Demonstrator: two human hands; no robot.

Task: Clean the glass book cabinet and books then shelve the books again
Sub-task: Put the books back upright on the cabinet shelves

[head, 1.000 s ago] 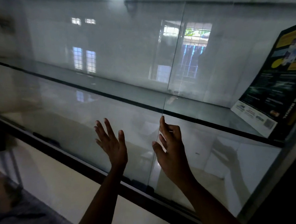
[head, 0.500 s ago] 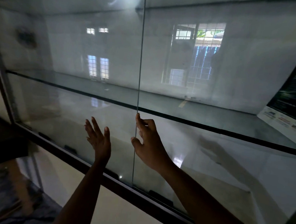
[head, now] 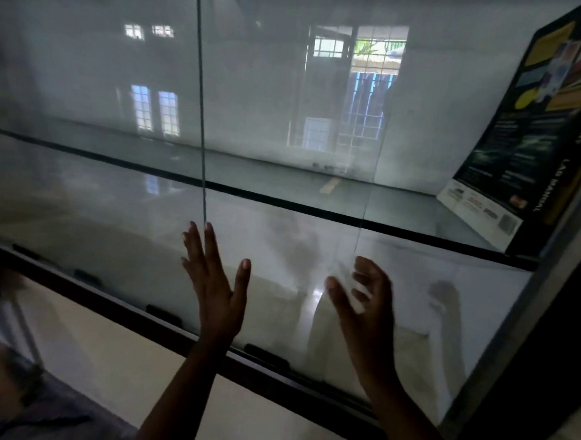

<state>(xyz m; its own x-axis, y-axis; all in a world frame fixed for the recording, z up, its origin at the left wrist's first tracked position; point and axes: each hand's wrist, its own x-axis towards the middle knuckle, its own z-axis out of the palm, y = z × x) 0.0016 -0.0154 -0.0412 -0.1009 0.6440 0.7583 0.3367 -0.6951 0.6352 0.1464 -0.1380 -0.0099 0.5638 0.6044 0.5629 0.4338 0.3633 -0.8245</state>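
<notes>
The glass book cabinet fills the view, and its dark lower frame (head: 134, 307) runs diagonally below my hands. My left hand (head: 218, 285) lies flat on a sliding glass door (head: 111, 229), fingers straight, just under that pane's vertical edge (head: 200, 112). My right hand (head: 365, 306) is blurred, with its fingers curled round a fainter pane edge (head: 361, 231). One dark book (head: 532, 132) with yellow panels leans at the right end of the glass shelf (head: 283, 202). The rest of both shelves is bare.
The cabinet's dark right post (head: 547, 337) stands close to my right arm. Pale floor tiles (head: 110, 362) lie below the frame, with a grey mat (head: 49, 419) at the lower left. Windows and a doorway reflect in the glass.
My hands have drawn apart: the right hand has moved to the right with the pane edge it holds, while the left stays flat on the glass. The book has come back into full view.
</notes>
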